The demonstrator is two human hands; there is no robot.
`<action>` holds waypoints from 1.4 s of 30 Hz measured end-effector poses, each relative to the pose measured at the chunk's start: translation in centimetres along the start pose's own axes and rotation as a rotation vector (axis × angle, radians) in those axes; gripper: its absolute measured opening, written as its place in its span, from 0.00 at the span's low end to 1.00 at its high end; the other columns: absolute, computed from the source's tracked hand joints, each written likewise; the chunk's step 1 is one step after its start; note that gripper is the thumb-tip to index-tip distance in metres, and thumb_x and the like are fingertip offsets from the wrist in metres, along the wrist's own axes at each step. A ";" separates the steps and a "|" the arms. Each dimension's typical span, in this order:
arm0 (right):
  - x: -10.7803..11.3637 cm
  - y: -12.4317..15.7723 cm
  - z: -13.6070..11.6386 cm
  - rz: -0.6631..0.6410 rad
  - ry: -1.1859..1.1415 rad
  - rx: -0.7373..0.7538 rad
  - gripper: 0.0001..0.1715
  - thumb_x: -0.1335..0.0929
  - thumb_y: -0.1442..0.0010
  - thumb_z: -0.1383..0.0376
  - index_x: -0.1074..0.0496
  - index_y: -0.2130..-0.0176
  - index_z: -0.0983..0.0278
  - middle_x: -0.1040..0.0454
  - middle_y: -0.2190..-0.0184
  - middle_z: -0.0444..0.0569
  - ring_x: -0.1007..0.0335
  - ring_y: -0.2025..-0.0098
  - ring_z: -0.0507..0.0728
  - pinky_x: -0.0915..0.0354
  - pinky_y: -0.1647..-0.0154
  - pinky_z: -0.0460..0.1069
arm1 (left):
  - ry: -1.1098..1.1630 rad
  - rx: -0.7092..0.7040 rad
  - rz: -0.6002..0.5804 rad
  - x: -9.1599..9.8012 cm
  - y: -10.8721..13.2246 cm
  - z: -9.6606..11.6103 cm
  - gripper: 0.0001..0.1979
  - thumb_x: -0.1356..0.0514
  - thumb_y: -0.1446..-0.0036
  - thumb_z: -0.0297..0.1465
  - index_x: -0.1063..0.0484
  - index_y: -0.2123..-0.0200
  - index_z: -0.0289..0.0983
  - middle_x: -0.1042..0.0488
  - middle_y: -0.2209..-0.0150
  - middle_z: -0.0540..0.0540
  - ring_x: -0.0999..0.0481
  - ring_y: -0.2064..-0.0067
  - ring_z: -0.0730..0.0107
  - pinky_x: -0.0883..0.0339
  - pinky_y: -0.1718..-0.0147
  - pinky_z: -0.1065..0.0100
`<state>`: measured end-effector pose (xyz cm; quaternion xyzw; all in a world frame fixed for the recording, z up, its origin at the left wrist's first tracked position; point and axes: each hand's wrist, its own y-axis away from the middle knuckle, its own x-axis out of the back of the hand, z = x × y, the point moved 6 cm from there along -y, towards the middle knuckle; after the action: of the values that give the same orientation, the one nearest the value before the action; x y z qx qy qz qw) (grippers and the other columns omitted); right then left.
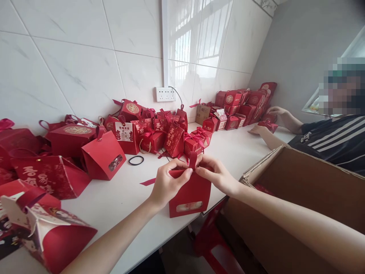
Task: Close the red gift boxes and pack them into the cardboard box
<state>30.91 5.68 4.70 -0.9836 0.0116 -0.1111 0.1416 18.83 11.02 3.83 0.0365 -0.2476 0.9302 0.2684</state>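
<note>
A red gift box [190,192] with a small clear window stands upright at the table's front edge, between my hands. From its top rises a dark red ribbon loop [193,160]. My left hand [171,179] pinches the ribbon's base and the box's top edge from the left, thumb and fingers together. Opposite it, my right hand [218,175] pinches the same spot with thumb and forefinger. A loose ribbon end [147,182] sticks out to the left behind my left hand.
Many red gift boxes [104,154] crowd the white table [125,213] along the tiled wall. A black ring [136,160] lies near them. At right stands a large open cardboard box [313,167], with a red stool [211,243] below. A co-worker's hands [261,133] touch a small red box [268,125].
</note>
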 end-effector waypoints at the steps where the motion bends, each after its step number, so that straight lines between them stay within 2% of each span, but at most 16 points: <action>1: 0.0 0.0 -0.1 -0.003 0.015 0.006 0.09 0.35 0.45 0.60 0.35 0.68 0.64 0.34 0.70 0.44 0.38 0.67 0.52 0.41 0.67 0.46 | 0.004 0.002 0.005 0.0 0.0 0.0 0.06 0.40 0.48 0.33 0.28 0.73 0.37 0.27 0.74 0.52 0.28 0.71 0.74 0.34 0.73 0.76; 10: 0.0 0.0 0.0 -0.012 0.120 0.039 0.04 0.36 0.47 0.66 0.37 0.70 0.64 0.37 0.73 0.42 0.40 0.70 0.50 0.42 0.70 0.45 | -0.013 -0.009 0.003 0.0 0.1 0.0 0.07 0.40 0.48 0.35 0.27 0.69 0.36 0.25 0.72 0.50 0.26 0.70 0.72 0.32 0.71 0.75; 16: -0.1 0.1 -0.1 -0.030 0.136 0.037 0.05 0.36 0.48 0.65 0.37 0.69 0.64 0.34 0.72 0.44 0.39 0.71 0.51 0.40 0.72 0.45 | -0.065 -0.044 0.010 0.1 0.0 0.3 0.06 0.41 0.47 0.33 0.28 0.72 0.36 0.26 0.73 0.50 0.26 0.70 0.72 0.32 0.70 0.73; 22: 0.0 0.1 -0.3 0.014 0.229 0.064 0.03 0.36 0.48 0.66 0.37 0.71 0.63 0.35 0.74 0.43 0.40 0.72 0.50 0.41 0.72 0.45 | -0.068 -0.038 0.013 0.0 0.0 0.3 0.07 0.41 0.47 0.34 0.28 0.71 0.37 0.25 0.72 0.50 0.26 0.70 0.71 0.31 0.70 0.72; 32: -0.1 0.1 0.1 -0.017 0.156 0.006 0.09 0.36 0.46 0.60 0.38 0.71 0.64 0.37 0.74 0.44 0.39 0.71 0.52 0.40 0.72 0.46 | 0.012 0.000 -0.012 -0.1 0.1 -0.2 0.07 0.41 0.48 0.34 0.30 0.73 0.37 0.26 0.73 0.51 0.26 0.71 0.71 0.33 0.73 0.73; 42: 0.1 0.0 0.0 0.031 0.245 0.036 0.04 0.36 0.48 0.66 0.37 0.72 0.64 0.34 0.74 0.44 0.40 0.72 0.51 0.41 0.72 0.45 | -0.068 -0.043 0.007 0.1 0.1 0.4 0.07 0.41 0.47 0.33 0.29 0.74 0.37 0.26 0.74 0.51 0.27 0.71 0.72 0.32 0.69 0.72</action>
<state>30.98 5.63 4.72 -0.9596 0.0420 -0.2284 0.1586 18.65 10.83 4.19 0.0616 -0.2767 0.9238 0.2574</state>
